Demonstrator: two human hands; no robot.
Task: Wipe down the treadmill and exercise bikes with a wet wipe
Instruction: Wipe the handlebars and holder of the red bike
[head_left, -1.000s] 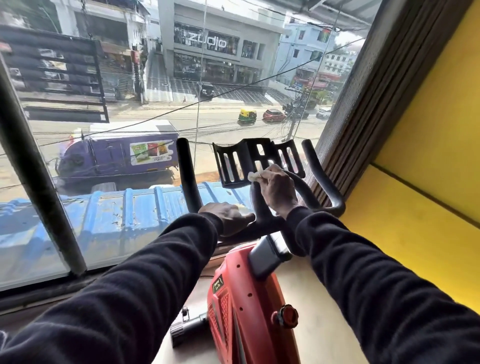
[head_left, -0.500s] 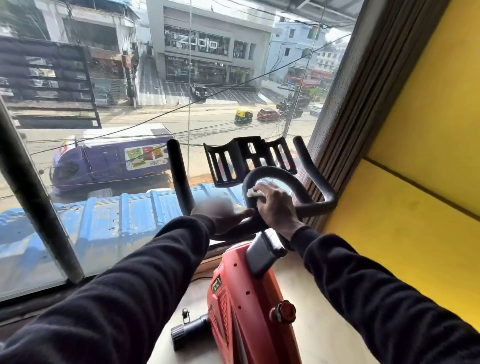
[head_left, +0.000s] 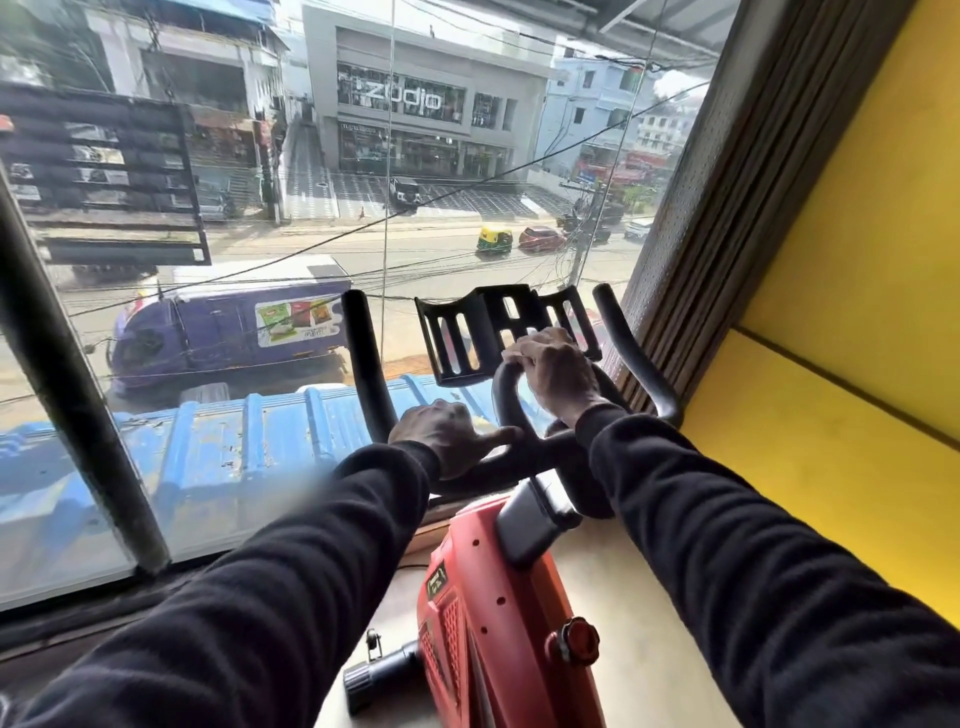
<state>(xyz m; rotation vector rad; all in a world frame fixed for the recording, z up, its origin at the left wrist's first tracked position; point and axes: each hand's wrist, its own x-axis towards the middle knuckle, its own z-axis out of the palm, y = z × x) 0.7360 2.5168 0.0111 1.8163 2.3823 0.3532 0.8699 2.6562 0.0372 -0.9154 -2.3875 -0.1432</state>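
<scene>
Red shell: a moulded plastic housing is seen on the exercise bike (head_left: 483, 623), with perforated grilles and a small dark label whose print cannot be read.
Handlebar: black, rounded, matte tubing (head_left: 524, 457) is carried above the red shell, with two upright horns and a central loop.
Tray: a black slotted plastic holder (head_left: 462, 332) is fixed at the far side of the handlebar.
Knob: a red ribbed knob (head_left: 579, 642) is mounted low on the red shell's right flank.
Writing: "zudio" is read on the grey shopfront (head_left: 415, 98) beyond the handlebar, through the window glass; print on the purple van (head_left: 228, 332) is too small to make out.
Left hand: the left hand (head_left: 449, 436) is curled round the handlebar's left crossbar.
Right hand: the right hand (head_left: 553, 371) is clenched over the top of the handlebar's central loop.
Wet wipe: it is hidden under the right hand's fingers, if held there at all; this cannot be told.
Sleeves: both forearms are covered in dark knit and cut off at the lower edge.
</scene>
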